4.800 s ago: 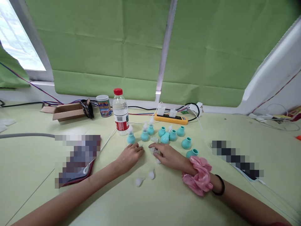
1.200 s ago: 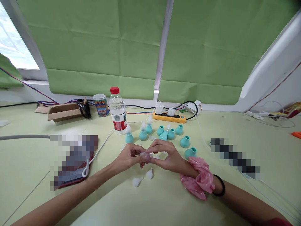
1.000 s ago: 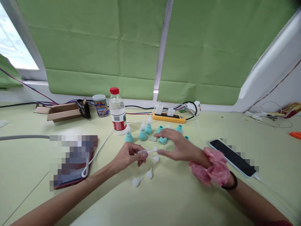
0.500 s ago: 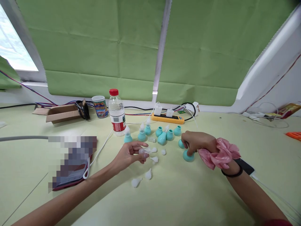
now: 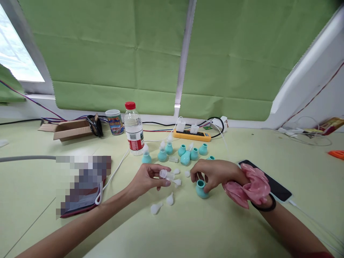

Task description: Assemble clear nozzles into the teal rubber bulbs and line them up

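My left hand [image 5: 146,179] pinches a small transparent plastic tube [image 5: 167,175] between thumb and fingers. My right hand [image 5: 219,173] has its fingers round a teal rubber bulb [image 5: 201,190], whose round opening faces up. White translucent nozzle tips, such as this one [image 5: 156,208], lie scattered on the table below and between my hands. Behind them stand several teal bulbs; those on the left, like this bulb [image 5: 146,157], carry translucent tops. A bulb with a nozzle [image 5: 185,158] lies tilted in the middle group. Another transparent tube [image 5: 173,159] rests near it.
A water bottle [image 5: 134,132] with a red cap and a can [image 5: 114,122] stand at the back left, beside an open cardboard box [image 5: 73,130]. Behind the bulbs sits a yellow power strip [image 5: 191,135]. A phone [image 5: 264,179] lies beyond my right wrist; a pixelated device [image 5: 86,190] is at left.
My right hand has drawn the teal bulb left and toward me, turning its opening into view. The tube in my left hand has shifted slightly and shows more plainly.
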The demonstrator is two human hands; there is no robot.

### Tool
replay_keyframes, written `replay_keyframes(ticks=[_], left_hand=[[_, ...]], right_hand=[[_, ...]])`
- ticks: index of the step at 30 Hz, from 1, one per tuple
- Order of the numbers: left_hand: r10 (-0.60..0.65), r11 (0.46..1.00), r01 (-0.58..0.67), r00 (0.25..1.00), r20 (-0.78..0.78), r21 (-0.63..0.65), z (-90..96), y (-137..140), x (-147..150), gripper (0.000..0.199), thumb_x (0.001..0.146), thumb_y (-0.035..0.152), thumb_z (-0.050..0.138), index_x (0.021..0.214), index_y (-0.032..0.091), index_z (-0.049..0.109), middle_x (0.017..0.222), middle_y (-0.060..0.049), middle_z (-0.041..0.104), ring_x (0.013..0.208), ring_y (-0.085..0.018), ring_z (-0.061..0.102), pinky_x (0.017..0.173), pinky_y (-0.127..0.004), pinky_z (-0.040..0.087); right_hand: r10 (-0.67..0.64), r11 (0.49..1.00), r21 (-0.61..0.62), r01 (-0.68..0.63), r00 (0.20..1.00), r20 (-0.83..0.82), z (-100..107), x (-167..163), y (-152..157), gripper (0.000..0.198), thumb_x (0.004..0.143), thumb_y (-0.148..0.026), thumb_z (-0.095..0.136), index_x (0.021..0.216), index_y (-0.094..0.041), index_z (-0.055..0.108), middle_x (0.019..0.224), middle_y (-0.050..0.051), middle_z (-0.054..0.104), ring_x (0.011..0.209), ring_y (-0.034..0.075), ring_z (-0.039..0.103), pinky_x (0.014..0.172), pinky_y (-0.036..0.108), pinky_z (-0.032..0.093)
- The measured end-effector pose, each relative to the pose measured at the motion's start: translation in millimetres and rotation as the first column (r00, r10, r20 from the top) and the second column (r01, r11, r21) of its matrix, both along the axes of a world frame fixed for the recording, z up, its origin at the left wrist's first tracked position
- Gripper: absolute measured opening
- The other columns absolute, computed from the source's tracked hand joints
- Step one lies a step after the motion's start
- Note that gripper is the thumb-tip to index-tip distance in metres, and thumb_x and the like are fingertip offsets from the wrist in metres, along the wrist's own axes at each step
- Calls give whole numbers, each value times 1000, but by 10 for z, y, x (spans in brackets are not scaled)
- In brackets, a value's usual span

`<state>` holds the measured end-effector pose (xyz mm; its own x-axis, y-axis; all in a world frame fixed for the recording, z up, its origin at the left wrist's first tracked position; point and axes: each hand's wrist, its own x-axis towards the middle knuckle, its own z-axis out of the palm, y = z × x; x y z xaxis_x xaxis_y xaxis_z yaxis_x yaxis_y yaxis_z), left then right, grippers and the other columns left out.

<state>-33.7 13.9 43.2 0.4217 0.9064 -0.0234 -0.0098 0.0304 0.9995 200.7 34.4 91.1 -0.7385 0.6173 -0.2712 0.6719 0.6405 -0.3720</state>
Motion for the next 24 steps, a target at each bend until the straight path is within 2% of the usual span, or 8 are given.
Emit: replay_keyframes(ticks=[3, 5, 8, 11, 15, 17, 19, 24], left_hand=[[36, 999, -35, 999, -20, 37, -3, 8, -8, 38, 55, 24, 72, 90, 13, 63, 64, -1, 59, 53, -9, 48, 45, -21, 40], [50, 997, -48, 998, -32, 55, 7, 9, -13, 37, 58, 25, 70, 93, 15, 62, 69, -1, 61, 57, -10, 51, 53, -23, 44], [27, 997, -26, 999, -17, 69, 37, 1, -14, 35, 62, 24, 67, 96, 17, 61, 93, -4, 62, 83, -15, 55, 75, -27, 45], [-57, 997, 55, 998, 17, 61, 56, -14, -8, 35, 65, 24, 65, 98, 16, 59, 105, -7, 58, 97, -19, 51, 85, -31, 42], [-117, 992, 116, 993, 22, 40, 64, -31, 15, 29, 67, 27, 63, 92, 13, 59, 91, -6, 60, 87, -19, 54, 79, -34, 46], [-146, 987, 145, 989, 9, 73, 64, -38, 27, 23, 71, 33, 57, 81, 12, 59, 80, -4, 56, 77, -15, 53, 71, -31, 48], [-155, 980, 157, 988, -21, 121, 54, -46, 35, 30, 77, 40, 48, 73, 12, 55, 69, -1, 47, 64, -11, 48, 61, -27, 48], [-32, 988, 55, 988, -154, 142, -1, -107, 48, 43, 83, 48, 26, 67, 14, 46, 56, 4, 32, 46, -7, 34, 45, -21, 36]], right_hand=[[4, 1000, -23, -4, 1000, -16, -51, 4, 61, 32, 50, -23, 69, 81, -19, 60, 70, -2, 56, 69, 14, 53, 56, 20, 38], [-18, 1000, -7, 18, 999, 41, -79, 15, 83, 29, 49, -26, 70, 75, -19, 61, 72, -1, 56, 68, 14, 53, 53, 19, 37], [9, 1000, 7, -9, 997, 76, -101, 18, 88, 24, 50, -25, 69, 72, -19, 60, 73, 0, 57, 69, 14, 52, 53, 19, 38], [116, 993, -4, -117, 991, -60, -91, -21, 68, 26, 53, -20, 67, 78, -18, 58, 79, -1, 59, 74, 13, 52, 59, 19, 39], [177, 981, -32, -193, 943, -282, -55, -142, 9, 29, 58, -15, 59, 86, -18, 54, 81, -2, 58, 68, 10, 51, 61, 18, 39], [139, 990, 40, -134, 921, -363, -47, -209, -18, 29, 59, -13, 56, 88, -18, 53, 79, -2, 56, 66, 10, 49, 61, 19, 39], [96, 988, 154, -30, 891, -445, -58, -266, -37, 27, 61, -14, 53, 88, -18, 52, 77, -2, 55, 66, 11, 48, 63, 21, 38], [39, 923, 349, 159, 866, -498, -165, -373, -97, 22, 62, -17, 50, 84, -18, 50, 75, -1, 54, 65, 12, 48, 64, 23, 37]])
